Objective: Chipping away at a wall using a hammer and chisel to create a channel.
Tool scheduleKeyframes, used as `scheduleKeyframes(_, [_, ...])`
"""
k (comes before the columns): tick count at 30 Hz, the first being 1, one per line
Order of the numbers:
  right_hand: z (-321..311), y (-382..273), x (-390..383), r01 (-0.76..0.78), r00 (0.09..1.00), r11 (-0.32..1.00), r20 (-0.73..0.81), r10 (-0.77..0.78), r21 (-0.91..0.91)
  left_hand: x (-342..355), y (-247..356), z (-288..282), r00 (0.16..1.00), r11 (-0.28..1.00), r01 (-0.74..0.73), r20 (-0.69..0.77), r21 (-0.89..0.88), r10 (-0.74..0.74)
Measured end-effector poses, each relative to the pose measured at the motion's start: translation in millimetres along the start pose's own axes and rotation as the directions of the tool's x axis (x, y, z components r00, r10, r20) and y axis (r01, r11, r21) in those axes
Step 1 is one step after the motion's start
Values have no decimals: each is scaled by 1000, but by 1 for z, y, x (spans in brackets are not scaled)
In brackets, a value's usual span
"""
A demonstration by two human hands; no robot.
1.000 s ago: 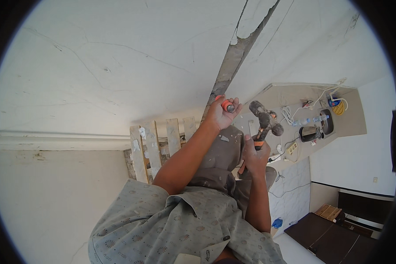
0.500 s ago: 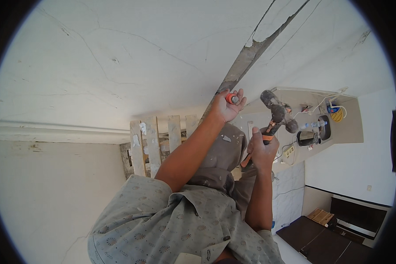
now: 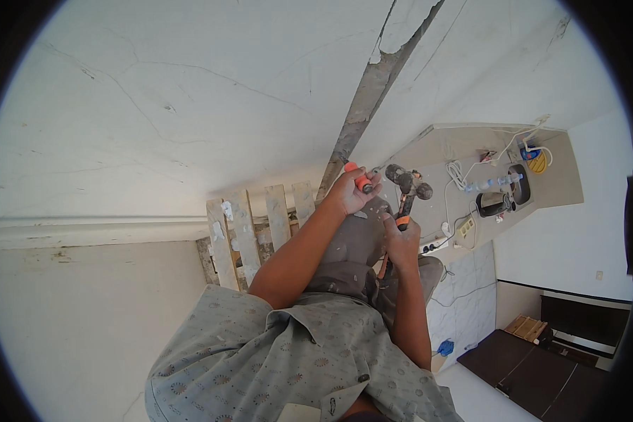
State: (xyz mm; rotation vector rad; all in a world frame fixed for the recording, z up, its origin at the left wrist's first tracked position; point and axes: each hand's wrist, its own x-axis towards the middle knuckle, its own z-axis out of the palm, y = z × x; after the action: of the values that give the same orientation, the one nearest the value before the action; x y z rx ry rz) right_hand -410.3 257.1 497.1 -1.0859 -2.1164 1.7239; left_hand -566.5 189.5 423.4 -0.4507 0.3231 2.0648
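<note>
My left hand point(image 3: 346, 195) is closed around the red-orange grip of a chisel point(image 3: 362, 182). The chisel's narrow dark end points up at the lower part of a rough grey channel point(image 3: 362, 105) cut in the white wall; whether it touches is too small to tell. To its right, my right hand point(image 3: 403, 243) grips the black-and-orange handle of a hammer point(image 3: 405, 185). The dusty hammer head, with rounded ends, stands just right of the chisel's butt, apart from it.
Wooden slats point(image 3: 245, 228) are at my left, below the cracked wall point(image 3: 211, 126). On the right, a counter point(image 3: 436, 179) carries a sink point(image 3: 519, 184), a plastic bottle, a white cable and a yellow socket strip point(image 3: 465, 226). A blue item point(image 3: 445, 347) lies on the tiled floor.
The hammer and my right hand have moved left and down in the picture, nearer the chisel. The chisel has swung so its end points at the channel. The whole view has shifted slightly.
</note>
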Motion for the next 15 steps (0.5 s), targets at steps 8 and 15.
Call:
scheduleKeyframes(8, [-44, -74, -31, 239, 959, 967, -180, -220, 94, 4, 12, 32, 997, 993, -71, -6, -97, 70])
scheduleKeyframes(15, [-1, -25, 8, 659, 719, 729, -130, -683, -188, 10, 8, 45, 989, 965, -147, -61, -219, 136])
